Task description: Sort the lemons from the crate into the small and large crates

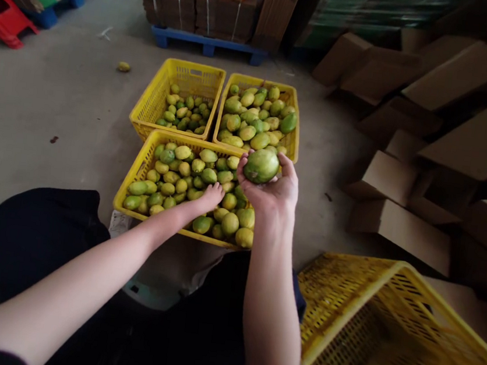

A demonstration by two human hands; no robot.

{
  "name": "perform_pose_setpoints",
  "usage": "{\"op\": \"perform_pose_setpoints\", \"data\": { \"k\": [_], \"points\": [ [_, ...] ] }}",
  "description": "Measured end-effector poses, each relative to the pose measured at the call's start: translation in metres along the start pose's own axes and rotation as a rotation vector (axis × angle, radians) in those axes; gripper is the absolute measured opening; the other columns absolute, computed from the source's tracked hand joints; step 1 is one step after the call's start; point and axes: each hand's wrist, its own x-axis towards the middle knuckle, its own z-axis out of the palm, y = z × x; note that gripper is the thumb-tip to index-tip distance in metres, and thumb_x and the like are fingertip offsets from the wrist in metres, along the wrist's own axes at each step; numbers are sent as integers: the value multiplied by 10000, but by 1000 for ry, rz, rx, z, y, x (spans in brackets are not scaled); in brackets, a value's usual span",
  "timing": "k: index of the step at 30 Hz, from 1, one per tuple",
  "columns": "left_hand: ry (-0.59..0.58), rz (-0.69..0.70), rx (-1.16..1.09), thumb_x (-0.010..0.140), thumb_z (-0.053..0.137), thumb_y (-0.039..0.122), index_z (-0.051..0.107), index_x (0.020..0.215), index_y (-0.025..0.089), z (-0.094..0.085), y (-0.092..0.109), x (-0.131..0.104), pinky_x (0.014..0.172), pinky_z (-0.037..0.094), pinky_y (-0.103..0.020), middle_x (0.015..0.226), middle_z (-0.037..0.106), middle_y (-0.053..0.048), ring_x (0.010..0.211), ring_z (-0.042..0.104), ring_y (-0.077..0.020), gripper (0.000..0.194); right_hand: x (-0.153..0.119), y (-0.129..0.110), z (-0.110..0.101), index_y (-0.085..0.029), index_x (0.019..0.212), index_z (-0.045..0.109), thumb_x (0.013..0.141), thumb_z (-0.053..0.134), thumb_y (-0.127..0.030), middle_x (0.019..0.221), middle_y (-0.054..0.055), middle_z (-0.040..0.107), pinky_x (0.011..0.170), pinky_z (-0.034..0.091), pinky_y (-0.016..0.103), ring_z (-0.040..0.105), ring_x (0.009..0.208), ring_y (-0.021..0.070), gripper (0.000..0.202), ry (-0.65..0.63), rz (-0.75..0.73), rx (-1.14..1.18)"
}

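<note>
A large green lemon [262, 166] rests in my right hand [280, 191], palm up with the fingers curled round it, above the right edge of the near yellow crate [128, 212]. My left hand [212, 195] reaches down into that crate among green and yellow lemons [169, 189]. Its fingers are bent and close together against the fruit; whatever they grip is hidden beneath them. Behind stand two more yellow crates: the left one [147, 101] holds smaller, mostly green lemons, and the right one [297, 104] is heaped with larger ones.
A yellow crate [405, 283] stands tilted at my right. Cardboard boxes [414, 231] lie piled beyond it. A single lemon [123, 67] lies on the floor. Bundled cardboard [171, 4] on a blue pallet [209, 44] is at the back, and a red stool [3, 14] far left.
</note>
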Motion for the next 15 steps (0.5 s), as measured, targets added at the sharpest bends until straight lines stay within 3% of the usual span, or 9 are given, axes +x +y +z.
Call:
{"op": "perform_pose_setpoints", "data": {
  "k": [3, 7, 15],
  "points": [
    [93, -30, 17, 798, 569, 106, 383, 604, 259, 0, -4, -5, 1167, 243, -435, 948, 623, -151, 1392, 371, -345, 309, -3, -3, 0, -181, 1059, 617, 890, 544, -355, 846, 59, 668, 611, 608, 296, 658, 799, 187, 253, 25, -23, -4],
    [133, -74, 43, 703, 690, 108, 232, 541, 280, -15, 1, -8, 1088, 323, -347, 735, 543, -74, 1272, 466, -343, 515, -5, -5, -1, -190, 1070, 601, 890, 548, -349, 836, 54, 665, 596, 606, 294, 659, 793, 188, 247, 21, -28, -33],
    [27, -208, 321, 483, 867, 139, 344, 511, 255, -70, 6, -31, 899, 399, -303, 640, 492, -7, 1032, 558, -302, 537, 7, 0, -5, -217, 1051, 623, 867, 563, -364, 858, 56, 682, 613, 610, 339, 662, 795, 205, 242, -42, 0, -47]
  ]
}}
